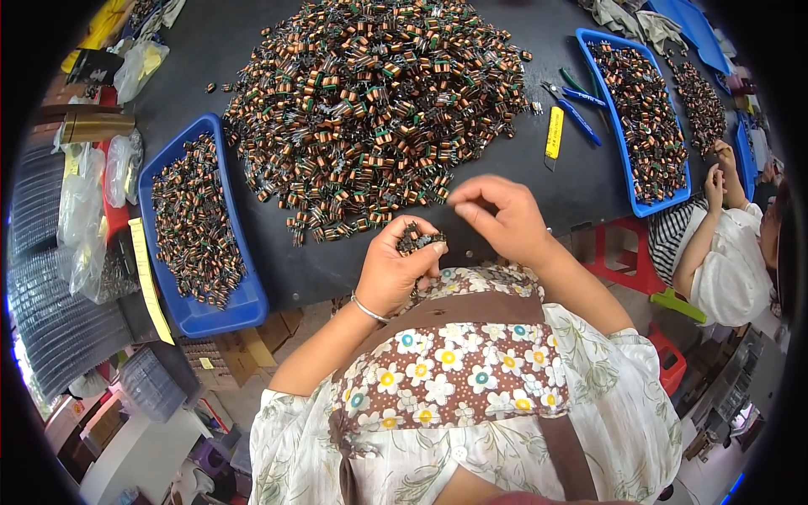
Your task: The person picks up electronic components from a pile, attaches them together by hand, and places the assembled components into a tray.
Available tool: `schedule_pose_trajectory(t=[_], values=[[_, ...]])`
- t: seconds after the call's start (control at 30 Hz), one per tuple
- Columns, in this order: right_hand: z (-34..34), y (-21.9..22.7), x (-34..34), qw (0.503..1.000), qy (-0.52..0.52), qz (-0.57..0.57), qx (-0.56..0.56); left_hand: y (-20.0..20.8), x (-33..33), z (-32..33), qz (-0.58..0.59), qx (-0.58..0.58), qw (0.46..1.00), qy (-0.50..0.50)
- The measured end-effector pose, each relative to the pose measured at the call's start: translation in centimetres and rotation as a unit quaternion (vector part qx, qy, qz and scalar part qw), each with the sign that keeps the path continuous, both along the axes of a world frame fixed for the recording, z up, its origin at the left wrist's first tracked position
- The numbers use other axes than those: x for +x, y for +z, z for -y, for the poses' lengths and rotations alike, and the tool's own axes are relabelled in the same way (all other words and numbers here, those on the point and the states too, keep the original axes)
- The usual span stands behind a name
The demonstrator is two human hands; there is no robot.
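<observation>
My left hand (391, 271) is cupped at the table's near edge, closed around a handful of small copper coils (414, 239) with dark cores. Its thumb lies across them. To its right, my right hand (509, 220) hovers with the fingers curled in and thumb and forefinger close together. Whether a coil sits between those fingertips, I cannot make out. Just beyond both hands rises a large heap of the same copper coils (370, 109), some showing green bits. A few coils lie loose at the heap's near edge, close to my right fingertips.
A blue tray (252, 313) full of coils stands left; another blue tray (683, 195) stands right. Between heap and right tray lie a yellow cutter knife (554, 133) and blue-handled pliers (581, 123). A co-worker's hands (720, 175) are at the far right, near a red stool (619, 252).
</observation>
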State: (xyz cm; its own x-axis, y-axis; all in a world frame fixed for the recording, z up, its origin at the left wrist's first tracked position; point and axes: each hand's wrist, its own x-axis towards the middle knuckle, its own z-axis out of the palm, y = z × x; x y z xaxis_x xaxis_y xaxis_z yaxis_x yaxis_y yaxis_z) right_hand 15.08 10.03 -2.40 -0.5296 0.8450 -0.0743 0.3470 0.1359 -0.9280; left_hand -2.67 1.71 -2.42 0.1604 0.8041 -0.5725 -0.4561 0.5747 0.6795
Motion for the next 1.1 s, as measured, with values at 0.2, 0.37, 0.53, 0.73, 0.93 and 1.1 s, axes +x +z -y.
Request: schedule_pose_trajectory(t=[0.2, 0.37, 0.53, 0.73, 0.93, 1.1], values=[[-0.7, -0.2, -1.8, 0.958, 0.008, 0.102, 0.268, 2.2, -2.6, 0.0, 0.006, 0.014, 0.992, 0.127], [-0.7, 0.3, -0.7, 0.963, 0.013, 0.139, 0.231, 4.6, -10.9, -0.7, -0.146, 0.084, 0.935, 0.313], [-0.4, 1.2, -0.5, 0.963, 0.022, 0.14, 0.23, 7.3, -22.3, 0.8, -0.381, 0.19, 0.837, 0.344], [-0.6, 1.8, -0.6, 0.954, -0.006, 0.156, 0.255, 7.0, -20.8, 0.8, -0.55, 0.214, 0.774, 0.23], [-0.9, 2.1, 0.1, 0.967, 0.061, 0.161, 0.189, 4.9, -7.9, -0.2, -0.267, 0.116, 0.956, 0.046], [0.3, 2.5, -1.0, 0.97, 0.158, 0.059, 0.176, 1.3, -1.1, -0.6, -0.17, 0.092, 0.974, -0.121]])
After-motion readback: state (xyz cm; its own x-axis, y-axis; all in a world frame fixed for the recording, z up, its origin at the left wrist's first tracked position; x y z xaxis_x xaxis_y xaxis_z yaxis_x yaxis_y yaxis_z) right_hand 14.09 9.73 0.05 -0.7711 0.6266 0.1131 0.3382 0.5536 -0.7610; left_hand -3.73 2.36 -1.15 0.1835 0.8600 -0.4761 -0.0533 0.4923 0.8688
